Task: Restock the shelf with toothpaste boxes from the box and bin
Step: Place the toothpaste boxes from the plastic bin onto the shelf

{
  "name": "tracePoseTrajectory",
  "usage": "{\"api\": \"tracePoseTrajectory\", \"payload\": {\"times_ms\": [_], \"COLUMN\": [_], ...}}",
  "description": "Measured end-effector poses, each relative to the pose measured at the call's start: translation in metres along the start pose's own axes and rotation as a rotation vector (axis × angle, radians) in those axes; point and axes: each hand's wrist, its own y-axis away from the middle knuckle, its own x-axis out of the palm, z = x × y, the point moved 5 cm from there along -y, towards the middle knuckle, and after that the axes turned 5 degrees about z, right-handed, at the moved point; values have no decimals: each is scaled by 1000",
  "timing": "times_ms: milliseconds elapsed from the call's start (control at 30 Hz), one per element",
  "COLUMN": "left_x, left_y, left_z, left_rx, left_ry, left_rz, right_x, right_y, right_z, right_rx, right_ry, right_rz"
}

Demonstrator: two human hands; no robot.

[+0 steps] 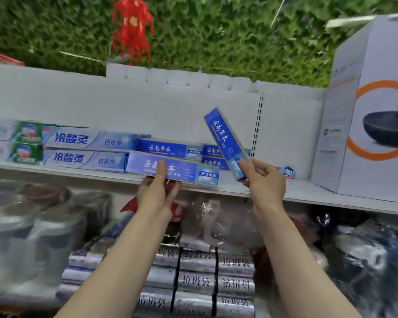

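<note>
While white shelf (308, 193) backs onto green foliage wall (216, 42) | left hand (156, 193) grips blue toothpaste box (172, 168) | right hand (264, 182) pinches tilted blue box (225, 141)

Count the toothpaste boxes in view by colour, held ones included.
Blue boxes: 5, one in the left hand, one in the right hand, three on the shelf
Pale blue-white boxes: 2
Green-ended white boxes: 2, cut off at frame edge
Total: 9

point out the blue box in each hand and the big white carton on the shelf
left-hand blue box (189, 172), head view, front face
right-hand blue box (223, 138), head view, upper face
white carton (345, 125), head view, side panel
</note>
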Motion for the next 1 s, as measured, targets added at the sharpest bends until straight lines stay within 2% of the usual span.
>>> {"api": "tracePoseTrajectory", "payload": {"times_ms": [267,500,600,667,767,833,1000], "left_x": [25,39,41,43,46,48,48], "left_y": [-10,-15,-21,-25,-32,-35,-42], "left_z": [11,8,8,6,2,-2,-11], "left_rx": [72,52,8,-23,-64,-72,-43], "left_ry": [24,29,19,7,5,-10,-114], "left_rz": [6,47,74,96,115,129,109], "right_x": [-23,-24,-18,-3,31,44,51], "right_y": [-27,-28,-21,-20,-22,-21,-31], "right_z": [-9,-15,1,12,9,4,-8], "right_rx": [-51,-84,-264,-351,-97,4,1], "right_ry": [435,593,671,597,283,166,50], "right_rz": [-83,-118,-166,-87,263,377,246]}}
